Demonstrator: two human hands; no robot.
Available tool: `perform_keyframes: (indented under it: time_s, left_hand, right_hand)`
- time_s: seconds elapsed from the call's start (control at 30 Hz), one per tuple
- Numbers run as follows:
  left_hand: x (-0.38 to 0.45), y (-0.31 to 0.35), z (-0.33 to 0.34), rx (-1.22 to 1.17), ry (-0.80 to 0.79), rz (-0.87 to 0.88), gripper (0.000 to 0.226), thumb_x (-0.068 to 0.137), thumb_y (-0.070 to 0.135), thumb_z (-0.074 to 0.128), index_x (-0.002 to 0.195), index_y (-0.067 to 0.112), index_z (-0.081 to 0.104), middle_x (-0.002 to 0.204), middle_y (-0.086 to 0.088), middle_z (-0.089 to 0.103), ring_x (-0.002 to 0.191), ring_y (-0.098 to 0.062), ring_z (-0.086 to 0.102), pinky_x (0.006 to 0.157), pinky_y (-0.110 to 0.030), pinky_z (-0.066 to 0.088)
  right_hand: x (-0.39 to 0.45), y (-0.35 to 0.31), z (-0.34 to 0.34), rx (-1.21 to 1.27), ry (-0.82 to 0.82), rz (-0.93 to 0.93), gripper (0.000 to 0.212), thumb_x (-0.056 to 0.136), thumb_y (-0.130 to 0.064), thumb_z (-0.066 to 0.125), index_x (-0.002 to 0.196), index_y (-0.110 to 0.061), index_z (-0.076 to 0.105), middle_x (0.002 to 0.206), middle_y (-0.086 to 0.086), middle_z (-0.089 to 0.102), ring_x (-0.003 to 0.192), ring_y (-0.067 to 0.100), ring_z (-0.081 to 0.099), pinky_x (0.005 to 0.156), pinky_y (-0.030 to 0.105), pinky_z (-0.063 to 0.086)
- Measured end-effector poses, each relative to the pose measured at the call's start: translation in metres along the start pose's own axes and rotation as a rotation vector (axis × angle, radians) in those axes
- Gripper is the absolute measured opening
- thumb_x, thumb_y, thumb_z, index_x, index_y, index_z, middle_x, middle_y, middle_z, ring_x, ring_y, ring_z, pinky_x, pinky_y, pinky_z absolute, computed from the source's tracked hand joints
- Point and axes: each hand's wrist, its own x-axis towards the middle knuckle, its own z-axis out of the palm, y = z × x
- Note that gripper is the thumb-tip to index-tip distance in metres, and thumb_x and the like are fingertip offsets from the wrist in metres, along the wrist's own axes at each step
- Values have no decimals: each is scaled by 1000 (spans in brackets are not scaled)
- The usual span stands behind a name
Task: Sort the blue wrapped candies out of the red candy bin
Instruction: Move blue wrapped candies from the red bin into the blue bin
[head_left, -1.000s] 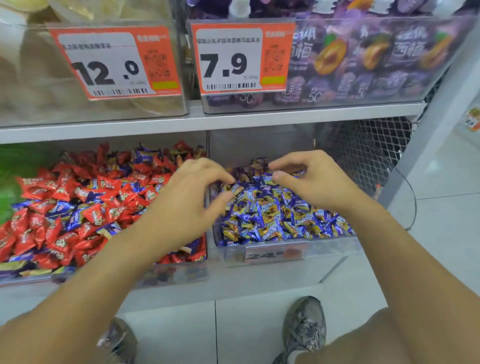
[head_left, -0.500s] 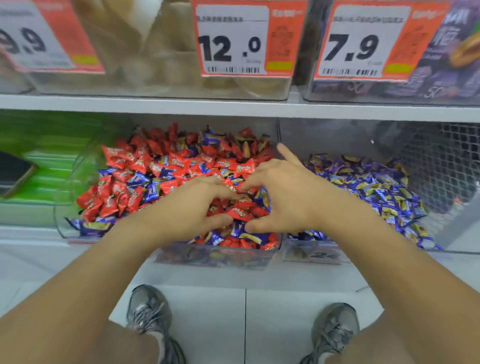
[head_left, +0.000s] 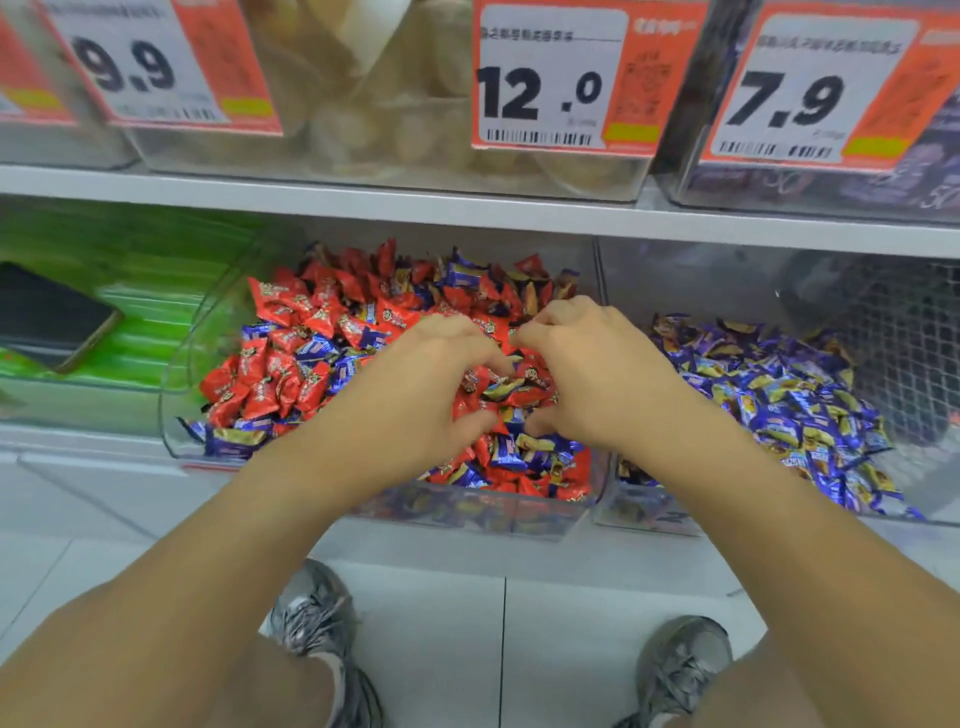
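Observation:
A clear bin (head_left: 470, 512) on the lower shelf holds red wrapped candies (head_left: 270, 379) with several blue wrapped candies (head_left: 519, 452) mixed in. My left hand (head_left: 421, 384) and my right hand (head_left: 592, 374) hover side by side over the middle of this pile, fingers curled down into the candies. A blue and gold candy (head_left: 501, 389) lies between the two hands. Whether either hand grips a candy is hidden by the fingers. To the right stands a second clear bin (head_left: 644, 512) filled with blue candies (head_left: 789, 400).
A green bin (head_left: 135, 312) at the left carries a dark flat phone-like object (head_left: 47, 312). Close above the bins runs the upper shelf edge (head_left: 467, 208), with price tags 9.9, 12.0 and 7.9. Wire mesh closes the right end. My shoes stand on white floor tiles below.
Both hands moved from over the blue candy bin to the red candy bin as the view swung left. My right hand's fingers, spread half a second ago, are now curled into the pile.

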Motion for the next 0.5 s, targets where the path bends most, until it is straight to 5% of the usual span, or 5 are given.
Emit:
perform_keyframes:
  time_s: [0.1, 0.2, 0.3, 0.4, 0.5]
  left_hand:
    - [-4, 20, 10, -94, -81, 53, 37, 78, 32, 76, 112, 29, 62, 97, 11, 55, 81, 0, 49, 77, -22, 43]
    - [1, 22, 27, 17, -194, -55, 65, 75, 45, 76, 127, 24, 43, 113, 4, 41, 88, -14, 55, 78, -35, 48]
    - [9, 13, 30, -12, -198, -172, 92, 63, 48, 85, 133, 22, 32, 120, -1, 35, 91, -28, 59, 77, -43, 50]
    - [14, 4, 30, 5, -270, -150, 84, 61, 50, 85, 129, 23, 43, 113, 1, 42, 97, -24, 55, 82, -43, 48]
    - [15, -4, 29, 2, -309, -171, 76, 62, 47, 86, 127, 26, 53, 117, 3, 57, 107, -20, 55, 87, -38, 48]
  right_hand:
    - [0, 4, -1, 87, 109, 12, 53, 81, -38, 72, 130, -25, 55, 121, 2, 56, 116, 26, 51, 93, 39, 46]
    - [-2, 13, -8, 191, 83, 17, 52, 79, -33, 75, 127, -26, 59, 116, 1, 58, 114, 23, 54, 93, 40, 48]
    - [-5, 18, -12, 317, 72, -12, 38, 68, -30, 83, 103, -27, 68, 98, -6, 56, 96, 17, 58, 87, 37, 49]
    - [-10, 13, -12, 371, -57, -44, 33, 60, -38, 87, 85, -29, 67, 85, -14, 58, 78, 6, 57, 77, 35, 52]
    - [-11, 5, -4, 151, -201, -89, 46, 61, -54, 84, 99, -33, 67, 94, -13, 62, 91, 12, 57, 83, 31, 44]
